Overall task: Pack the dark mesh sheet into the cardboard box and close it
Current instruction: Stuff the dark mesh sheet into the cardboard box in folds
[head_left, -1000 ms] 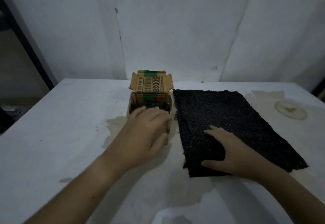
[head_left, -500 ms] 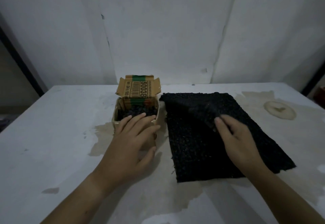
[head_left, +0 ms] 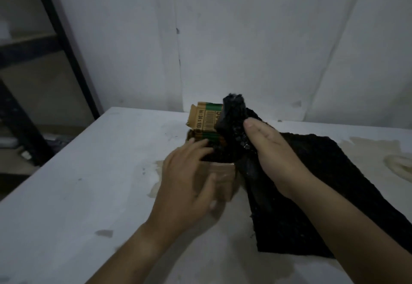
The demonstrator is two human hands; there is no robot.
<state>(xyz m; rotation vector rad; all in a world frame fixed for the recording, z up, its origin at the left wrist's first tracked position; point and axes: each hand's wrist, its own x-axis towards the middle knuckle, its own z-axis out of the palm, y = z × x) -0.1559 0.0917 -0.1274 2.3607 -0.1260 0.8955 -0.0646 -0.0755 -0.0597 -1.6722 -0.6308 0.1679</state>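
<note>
White-walled corner, stained white table (head_left: pixel 89 183). Small brown cardboard box (head_left: pixel 206 118) with green stripe sits mid-table, lid flap up on the far side. The left hand (head_left: pixel 189 181) clasps its near wall, fingers over the rim and thumb on the front. The right hand (head_left: pixel 274 156) grips a bunched corner of the dark mesh sheet (head_left: pixel 323 183), raised just right of the opening. The rest trails right and nearward across the table. The sheet probably has to feed leftward into the box, and the right hand is the nearer one.

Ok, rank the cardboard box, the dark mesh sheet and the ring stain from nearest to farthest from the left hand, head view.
1. cardboard box: held by the left hand.
2. dark mesh sheet: just right, one end held up by the right hand.
3. ring stain: far right on the table.
</note>
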